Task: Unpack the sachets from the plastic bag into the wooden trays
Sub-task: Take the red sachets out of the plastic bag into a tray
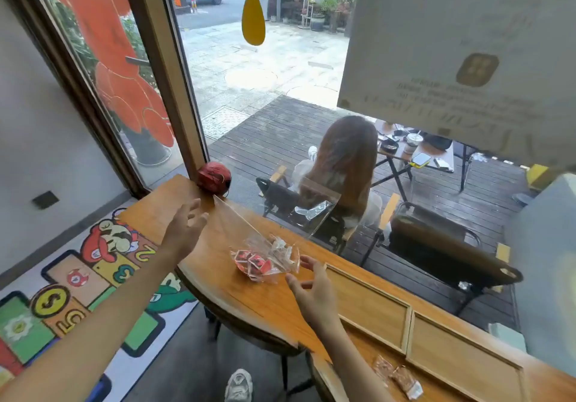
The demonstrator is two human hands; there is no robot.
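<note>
Left hand reached over wooden table, fingers spread, holding nothing. Two wooden trays sat side by side on table's right, unfilled. Plastic bag lay left of them, red sachets inside. Right hand hovered just beside bag, fingers loosely apart, empty.

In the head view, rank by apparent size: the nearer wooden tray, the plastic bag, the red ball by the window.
1. Nearer wooden tray, though closeness to the camera inflates it.
2. Plastic bag.
3. Red ball, farthest away, so its true size is unsure.
</note>
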